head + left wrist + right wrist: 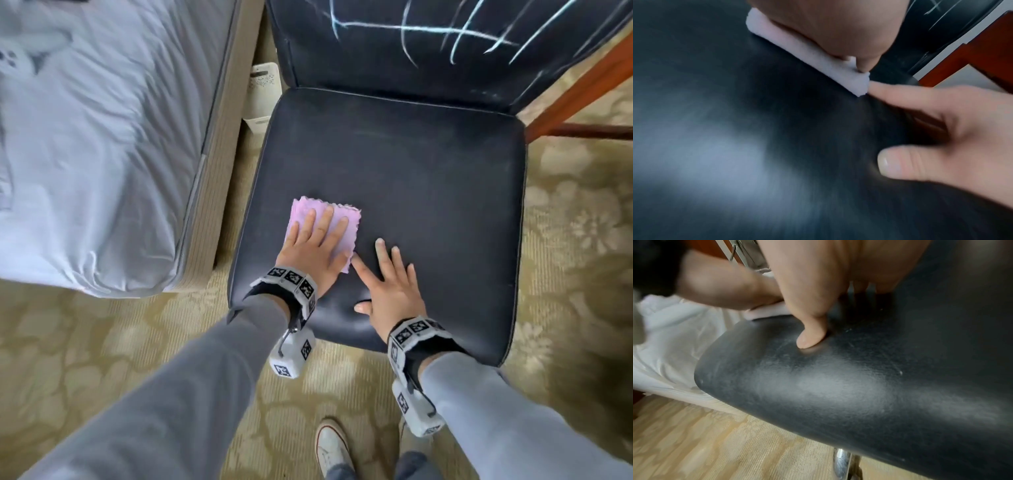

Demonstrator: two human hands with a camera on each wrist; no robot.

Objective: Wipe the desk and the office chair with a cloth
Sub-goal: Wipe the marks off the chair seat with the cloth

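Flat, both hands [313, 245] press cloth [325, 219] near seat [428, 192] edge.

Cloth [325, 224]: small, square, pale pink, with zigzag-cut edges; folded double, judging by the thick rolled edge in the left wrist view [797, 50]. Lies flat on the front left part of the chair seat, partly covered.

Office chair [411, 192]: padded seat and backrest in dark, near-black leather-like cover, scuffed and dulled in patches, with piping round the seat edge; pale blue-white streaks cross the backrest; a chrome leg [842, 464] shows beneath the seat. Stands upright on patterned carpet.
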